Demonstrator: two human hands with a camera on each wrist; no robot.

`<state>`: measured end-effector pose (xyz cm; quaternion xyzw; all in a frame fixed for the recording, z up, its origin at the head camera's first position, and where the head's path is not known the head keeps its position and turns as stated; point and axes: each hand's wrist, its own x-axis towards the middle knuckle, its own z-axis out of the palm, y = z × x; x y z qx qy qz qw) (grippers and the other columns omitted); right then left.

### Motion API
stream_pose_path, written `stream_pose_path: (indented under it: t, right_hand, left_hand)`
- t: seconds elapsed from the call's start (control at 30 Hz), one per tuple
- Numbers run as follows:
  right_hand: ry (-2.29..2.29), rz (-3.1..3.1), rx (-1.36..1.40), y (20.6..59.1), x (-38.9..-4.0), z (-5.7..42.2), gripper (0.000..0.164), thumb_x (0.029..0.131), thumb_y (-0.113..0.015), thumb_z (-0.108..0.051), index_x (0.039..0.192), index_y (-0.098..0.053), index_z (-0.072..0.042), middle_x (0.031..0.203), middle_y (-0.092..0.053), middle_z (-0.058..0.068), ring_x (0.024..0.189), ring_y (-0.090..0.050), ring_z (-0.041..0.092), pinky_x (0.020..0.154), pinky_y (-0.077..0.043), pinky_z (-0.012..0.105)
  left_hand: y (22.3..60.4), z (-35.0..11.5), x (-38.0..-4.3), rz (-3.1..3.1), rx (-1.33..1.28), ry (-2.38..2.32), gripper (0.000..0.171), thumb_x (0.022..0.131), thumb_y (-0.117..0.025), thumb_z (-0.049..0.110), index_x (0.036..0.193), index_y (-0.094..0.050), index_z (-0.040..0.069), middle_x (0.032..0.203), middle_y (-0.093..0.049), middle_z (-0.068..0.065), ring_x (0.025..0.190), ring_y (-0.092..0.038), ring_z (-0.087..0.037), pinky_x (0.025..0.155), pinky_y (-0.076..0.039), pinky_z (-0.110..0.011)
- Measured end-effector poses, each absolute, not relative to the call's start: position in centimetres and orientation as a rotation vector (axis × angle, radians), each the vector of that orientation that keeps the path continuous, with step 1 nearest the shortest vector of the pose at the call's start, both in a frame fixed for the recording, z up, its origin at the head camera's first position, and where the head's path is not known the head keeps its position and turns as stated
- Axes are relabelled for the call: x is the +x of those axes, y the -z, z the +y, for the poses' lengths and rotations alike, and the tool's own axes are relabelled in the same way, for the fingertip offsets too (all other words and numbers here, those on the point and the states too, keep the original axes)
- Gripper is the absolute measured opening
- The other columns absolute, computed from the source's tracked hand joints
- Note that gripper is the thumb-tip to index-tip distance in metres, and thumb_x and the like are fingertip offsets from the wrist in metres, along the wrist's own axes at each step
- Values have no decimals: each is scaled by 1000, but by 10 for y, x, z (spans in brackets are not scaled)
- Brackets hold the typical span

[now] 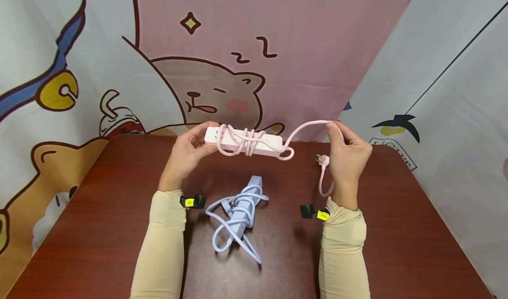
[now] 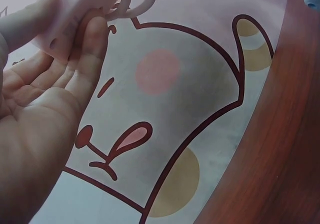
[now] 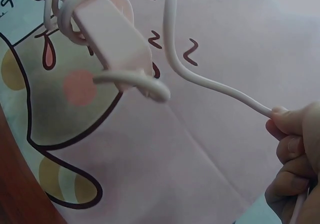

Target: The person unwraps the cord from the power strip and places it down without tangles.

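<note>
My left hand (image 1: 185, 154) grips one end of a pink power strip (image 1: 271, 144), held up above the far part of the table. Several loops of its pink cord (image 1: 251, 141) are wound around the strip. From the strip's other end the cord arcs over to my right hand (image 1: 349, 158), which pinches it between thumb and fingers. Below that hand the cord hangs in a curve, with its plug (image 1: 323, 160) beside the hand. In the right wrist view, the thumb and curled fingers (image 3: 290, 146) hold the cord (image 3: 220, 87). The left wrist view shows the strip's end (image 2: 70, 22) between thumb and fingers.
A blue power strip (image 1: 240, 215) lies on the brown table (image 1: 285, 255) between my forearms, its cord loosely looped around and beside it. Behind the table hangs a cloth (image 1: 309, 47) printed with cartoon bears.
</note>
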<state>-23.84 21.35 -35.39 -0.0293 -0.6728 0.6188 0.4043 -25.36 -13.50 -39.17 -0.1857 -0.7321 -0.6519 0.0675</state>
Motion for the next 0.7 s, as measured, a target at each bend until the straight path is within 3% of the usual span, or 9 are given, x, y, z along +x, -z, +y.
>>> stream_pose_path:
  t: [0.2, 0.47, 0.7]
  right_hand:
    - [-1547, -1704, -184, 359, -242, 226, 29, 88, -82, -23, 101, -80, 2, 76, -72, -23, 75, -68, -3, 74, -54, 16]
    - [-1505, -1756, -296, 368, -247, 234, 26, 87, -83, -26, 100, -82, -3, 75, -71, -21, 73, -66, -2, 71, -52, 16]
    - [-1353, -1858, -413, 377, -250, 244, 25, 86, -82, -32, 97, -84, -10, 81, -77, -10, 72, -63, -8, 72, -49, 12]
  left_hand:
    - [391, -134, -252, -2180, -644, 2031, 52, 89, -77, 5, 138, -58, 1, 115, -70, 7, 94, -66, -9, 80, -57, -20]
    - [390, -135, -251, -2163, -677, 2069, 53, 89, -76, 3, 138, -56, -3, 114, -70, 7, 93, -65, -8, 80, -56, -20]
    - [390, -137, -250, -2146, -670, 2106, 52, 90, -76, 4, 138, -57, -2, 116, -70, 5, 94, -65, -8, 82, -57, -20]
